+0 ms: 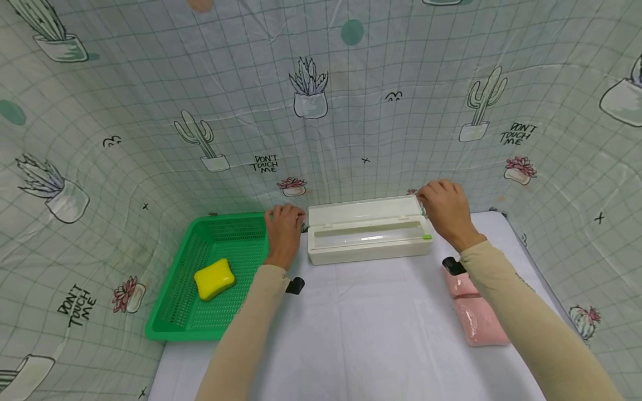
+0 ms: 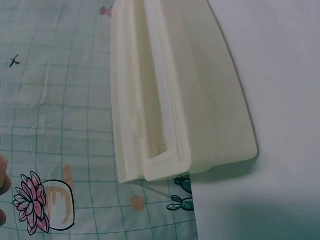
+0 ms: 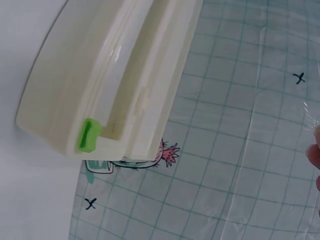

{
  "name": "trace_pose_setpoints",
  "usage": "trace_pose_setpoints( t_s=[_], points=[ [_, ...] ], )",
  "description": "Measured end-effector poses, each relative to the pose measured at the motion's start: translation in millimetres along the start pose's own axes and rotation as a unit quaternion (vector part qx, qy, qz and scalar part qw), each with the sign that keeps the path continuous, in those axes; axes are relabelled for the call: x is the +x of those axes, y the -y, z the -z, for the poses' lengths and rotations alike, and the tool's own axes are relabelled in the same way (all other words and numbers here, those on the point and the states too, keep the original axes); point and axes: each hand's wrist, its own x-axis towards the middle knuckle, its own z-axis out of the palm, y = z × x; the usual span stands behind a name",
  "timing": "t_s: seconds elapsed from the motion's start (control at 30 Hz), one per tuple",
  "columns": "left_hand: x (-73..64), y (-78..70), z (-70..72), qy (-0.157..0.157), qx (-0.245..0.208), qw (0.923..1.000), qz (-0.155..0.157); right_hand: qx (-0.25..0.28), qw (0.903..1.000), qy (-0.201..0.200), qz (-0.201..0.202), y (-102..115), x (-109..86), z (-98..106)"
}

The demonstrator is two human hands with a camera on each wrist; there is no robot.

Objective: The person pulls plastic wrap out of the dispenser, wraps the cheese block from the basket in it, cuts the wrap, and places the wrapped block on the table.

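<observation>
A white cling film dispenser stands at the far side of the table, its lid tilted back. Inside its long slot lies shiny clear film. A green slide cutter sits at its right end. Beyond the dispenser's left end, my left hand has curled fingertips, pinching what appears to be a film edge. My right hand, past the right end, pinches thin clear cling film, which creases near the fingertips. Only a few fingers of each hand show in the wrist views; the film's outline is hard to see.
A green plastic basket is on the left, with a yellow sponge in it. Two pink wrapped packs lie on the right, partly under my right forearm. A patterned cloth hangs behind the white table.
</observation>
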Motion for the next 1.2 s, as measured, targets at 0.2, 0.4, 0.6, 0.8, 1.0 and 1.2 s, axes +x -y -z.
trace_pose_setpoints(
  t_s=[0.2, 0.4, 0.6, 0.8, 1.0, 1.2],
  points=[
    [3.1, -1.9, 8.0, -0.016, -0.011, 0.9998, -0.002, 0.005, 0.9999, -0.011, 0.002, -0.5, 2.9, 3.7],
    [7.8, -4.1, 16.2, -0.019, -0.012, 0.9998, -0.004, 0.002, 0.9998, -0.02, 0.004, -0.2, 6.5, 8.7],
    [12.1, -4.4, 21.9, -0.027, -0.001, 0.9996, -0.01, 0.002, 0.9994, -0.033, 0.008, 1.3, 11.4, 14.7],
    [15.4, -5.1, 28.7, -0.04, -0.005, 0.9989, -0.024, -0.002, 0.9994, -0.032, 0.009, 1.2, 15.3, 20.8],
    [18.4, -6.3, 34.6, -0.046, -0.004, 0.9985, -0.029, 0.0, 0.9993, -0.036, 0.005, 0.8, 19.2, 24.8],
    [21.5, -7.7, 39.4, -0.059, 0.002, 0.9976, -0.036, -0.002, 0.9994, -0.035, -0.002, 1.5, 22.3, 28.8]
  ],
)
